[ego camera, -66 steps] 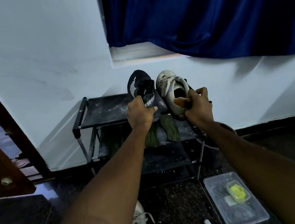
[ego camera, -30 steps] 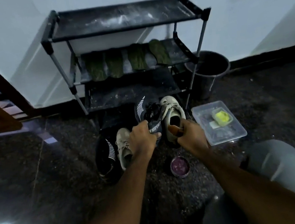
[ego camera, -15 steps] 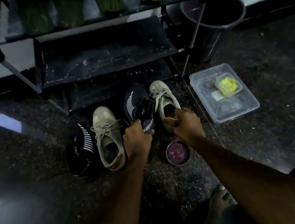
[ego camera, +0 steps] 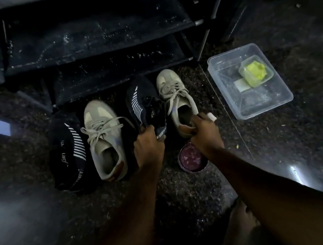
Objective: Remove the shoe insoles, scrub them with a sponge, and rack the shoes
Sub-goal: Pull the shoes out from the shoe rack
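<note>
A person's left hand (ego camera: 147,146) is gripping the heel of a dark striped shoe (ego camera: 142,102), fingers curled round it; the right hand (ego camera: 204,134) is pinching the heel of a beige laced shoe (ego camera: 175,96). Both are sitting on the floor just before the shoe rack (ego camera: 97,32). A yellow sponge (ego camera: 254,69) is sitting in a clear tub (ego camera: 261,104) to the right

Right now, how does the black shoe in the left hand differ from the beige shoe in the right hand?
The black shoe is dark with white stripes; the beige shoe is pale without stripes. The beige shoe's pale laces stand out; the black shoe shows a lettered tongue instead. Both are gripped at the opening, toes toward the rack.
</note>
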